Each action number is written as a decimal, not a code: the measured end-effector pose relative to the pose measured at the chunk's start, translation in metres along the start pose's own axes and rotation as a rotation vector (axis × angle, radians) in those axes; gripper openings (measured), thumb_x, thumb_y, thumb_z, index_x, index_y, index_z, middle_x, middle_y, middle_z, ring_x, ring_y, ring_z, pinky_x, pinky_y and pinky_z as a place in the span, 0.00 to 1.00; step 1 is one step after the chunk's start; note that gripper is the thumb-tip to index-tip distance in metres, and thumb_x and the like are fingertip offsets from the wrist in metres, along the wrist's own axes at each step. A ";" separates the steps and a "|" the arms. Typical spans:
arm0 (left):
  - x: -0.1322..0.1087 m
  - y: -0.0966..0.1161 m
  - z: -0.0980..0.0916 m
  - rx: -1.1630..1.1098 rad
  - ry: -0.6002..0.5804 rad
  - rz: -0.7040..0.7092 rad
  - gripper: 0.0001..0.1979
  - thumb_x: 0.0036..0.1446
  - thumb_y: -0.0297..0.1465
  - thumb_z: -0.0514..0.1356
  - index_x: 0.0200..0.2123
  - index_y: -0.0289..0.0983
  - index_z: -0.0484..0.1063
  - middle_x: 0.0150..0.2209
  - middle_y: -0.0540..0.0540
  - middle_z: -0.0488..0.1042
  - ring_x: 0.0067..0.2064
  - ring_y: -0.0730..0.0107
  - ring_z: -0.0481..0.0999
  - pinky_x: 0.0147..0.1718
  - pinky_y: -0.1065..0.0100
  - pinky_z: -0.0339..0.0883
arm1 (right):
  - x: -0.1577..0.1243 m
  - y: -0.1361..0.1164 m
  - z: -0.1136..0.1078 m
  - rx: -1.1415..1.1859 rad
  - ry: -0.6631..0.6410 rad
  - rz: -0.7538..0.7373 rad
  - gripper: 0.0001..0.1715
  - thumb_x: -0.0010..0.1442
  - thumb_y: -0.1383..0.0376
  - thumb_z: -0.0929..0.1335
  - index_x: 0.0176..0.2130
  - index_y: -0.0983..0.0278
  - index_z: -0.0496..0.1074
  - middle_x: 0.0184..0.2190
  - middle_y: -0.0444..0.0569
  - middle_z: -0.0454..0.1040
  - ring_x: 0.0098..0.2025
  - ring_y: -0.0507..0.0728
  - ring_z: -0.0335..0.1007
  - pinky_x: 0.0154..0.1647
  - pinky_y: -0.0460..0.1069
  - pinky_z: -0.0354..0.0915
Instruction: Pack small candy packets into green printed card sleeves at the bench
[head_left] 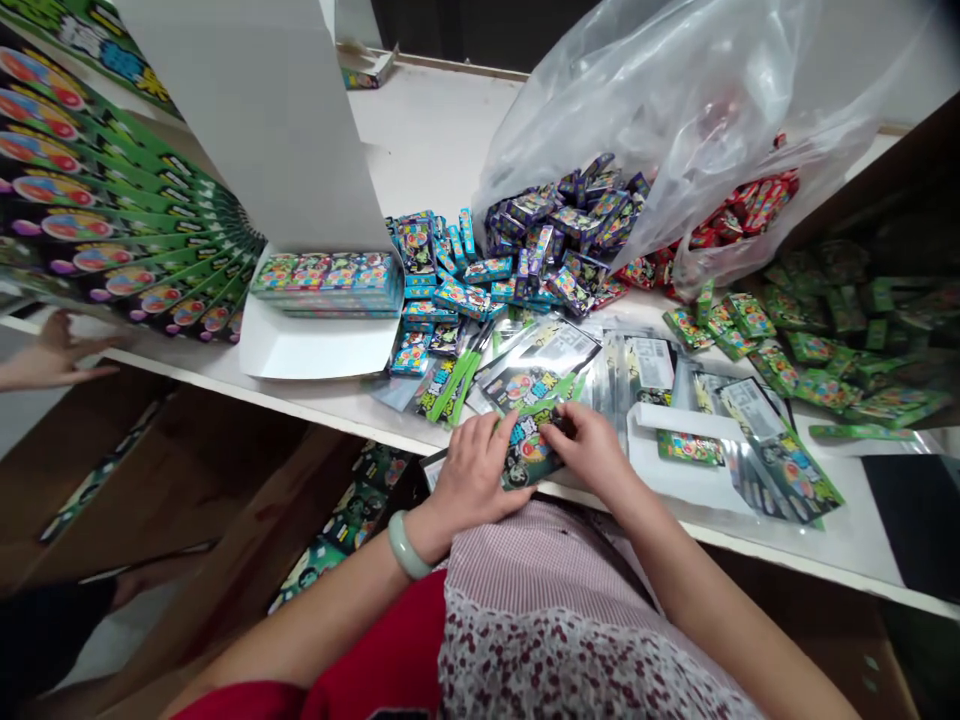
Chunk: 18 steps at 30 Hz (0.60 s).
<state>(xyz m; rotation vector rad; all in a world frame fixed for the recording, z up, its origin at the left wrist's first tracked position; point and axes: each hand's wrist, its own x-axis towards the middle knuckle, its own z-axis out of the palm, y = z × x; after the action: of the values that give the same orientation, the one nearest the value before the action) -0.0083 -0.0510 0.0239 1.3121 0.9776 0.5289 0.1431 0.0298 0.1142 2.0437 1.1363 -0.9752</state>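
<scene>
Basically, the left hand [472, 472] and right hand [589, 450] both grip a small green printed packet [531, 452] just above the white table edge [337, 402].

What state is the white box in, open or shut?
Open: the white box has its lid raised upright, and a stack of packets sits uncovered in its base.

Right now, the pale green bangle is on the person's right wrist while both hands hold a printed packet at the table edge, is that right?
No, the head view shows the pale green bangle on the left wrist, not the right. The left hand and right hand do hold the printed packet at the table edge.
</scene>
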 end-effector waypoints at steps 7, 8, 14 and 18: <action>-0.001 -0.018 -0.026 -0.119 0.021 -0.076 0.50 0.43 0.43 0.69 0.65 0.38 0.48 0.54 0.35 0.62 0.54 0.45 0.64 0.52 0.44 0.64 | 0.024 -0.033 -0.031 0.272 -0.017 -0.124 0.16 0.58 0.59 0.67 0.46 0.62 0.72 0.41 0.53 0.78 0.39 0.58 0.75 0.42 0.55 0.70; -0.002 -0.024 -0.032 -0.134 0.031 -0.091 0.51 0.42 0.42 0.69 0.65 0.39 0.48 0.55 0.36 0.61 0.55 0.45 0.64 0.53 0.44 0.64 | 0.036 -0.042 -0.035 0.289 0.021 -0.176 0.17 0.59 0.58 0.67 0.47 0.62 0.72 0.43 0.53 0.77 0.42 0.58 0.75 0.45 0.55 0.70; -0.022 -0.051 -0.062 -0.173 0.115 -0.159 0.49 0.43 0.36 0.70 0.65 0.41 0.48 0.56 0.35 0.60 0.57 0.46 0.64 0.55 0.42 0.64 | 0.134 -0.083 -0.001 -0.050 -0.038 -0.462 0.14 0.60 0.63 0.67 0.46 0.62 0.75 0.46 0.54 0.77 0.49 0.61 0.73 0.53 0.58 0.66; -0.036 -0.057 -0.069 -0.154 0.152 -0.199 0.49 0.44 0.34 0.70 0.65 0.43 0.47 0.56 0.35 0.61 0.56 0.45 0.65 0.53 0.42 0.67 | 0.170 -0.090 0.034 -0.152 -0.076 -0.500 0.27 0.49 0.69 0.75 0.50 0.64 0.73 0.55 0.60 0.71 0.59 0.66 0.64 0.61 0.61 0.57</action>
<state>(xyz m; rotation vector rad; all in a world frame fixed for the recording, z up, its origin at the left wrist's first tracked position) -0.0955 -0.0542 -0.0178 1.0359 1.1559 0.5441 0.1152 0.1188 -0.0576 1.6173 1.6680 -1.1445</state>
